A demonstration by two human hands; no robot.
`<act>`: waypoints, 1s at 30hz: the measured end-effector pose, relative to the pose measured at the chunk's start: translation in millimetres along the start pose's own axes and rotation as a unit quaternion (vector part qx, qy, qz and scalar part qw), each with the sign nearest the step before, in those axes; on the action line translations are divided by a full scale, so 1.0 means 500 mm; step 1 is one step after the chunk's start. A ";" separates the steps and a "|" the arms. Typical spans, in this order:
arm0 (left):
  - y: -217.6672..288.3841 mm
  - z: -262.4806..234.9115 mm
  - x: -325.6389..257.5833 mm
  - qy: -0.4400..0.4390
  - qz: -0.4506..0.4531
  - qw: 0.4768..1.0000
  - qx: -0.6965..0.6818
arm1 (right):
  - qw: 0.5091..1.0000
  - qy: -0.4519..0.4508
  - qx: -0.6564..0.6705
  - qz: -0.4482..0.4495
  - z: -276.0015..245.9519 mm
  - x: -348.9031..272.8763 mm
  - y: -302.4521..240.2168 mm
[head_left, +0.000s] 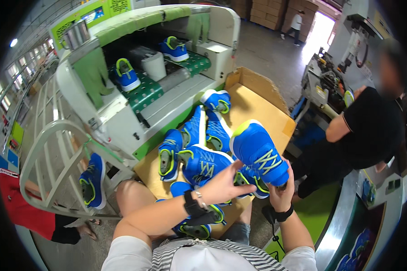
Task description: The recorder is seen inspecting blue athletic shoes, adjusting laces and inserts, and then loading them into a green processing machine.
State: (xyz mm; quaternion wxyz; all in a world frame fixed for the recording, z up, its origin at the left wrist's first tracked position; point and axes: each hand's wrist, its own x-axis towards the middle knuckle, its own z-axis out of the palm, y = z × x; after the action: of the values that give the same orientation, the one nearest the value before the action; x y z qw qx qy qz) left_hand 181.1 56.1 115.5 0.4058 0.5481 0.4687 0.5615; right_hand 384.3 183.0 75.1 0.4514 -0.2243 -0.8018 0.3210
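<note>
A blue sneaker with lime trim and laces is raised above the cardboard-covered table, its toe pointing away from me. My right hand is closed around its heel end. Just left of the sneaker is my left hand, with fingers apart and nothing in them; its thumb points up near the shoe's side. Beneath and beyond both hands lies a pile of similar blue sneakers, some on their sides. The left forearm partly covers the nearer shoes.
A white machine with a green conveyor belt carries two sneakers ahead. A raised cardboard flap edges the table. Another sneaker hangs on the metal rack at left. A person in black works at a machine on the right.
</note>
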 end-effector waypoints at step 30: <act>-0.081 -0.494 0.011 0.343 0.125 0.828 -0.425 | 0.992 -0.055 0.094 0.066 0.091 0.394 0.022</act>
State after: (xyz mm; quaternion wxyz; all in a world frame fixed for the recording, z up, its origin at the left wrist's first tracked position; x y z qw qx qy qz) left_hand -67.5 50.7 87.6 0.3384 0.1475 0.2205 0.9028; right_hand 248.6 304.3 163.4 0.4029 -0.2157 -0.7754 0.4358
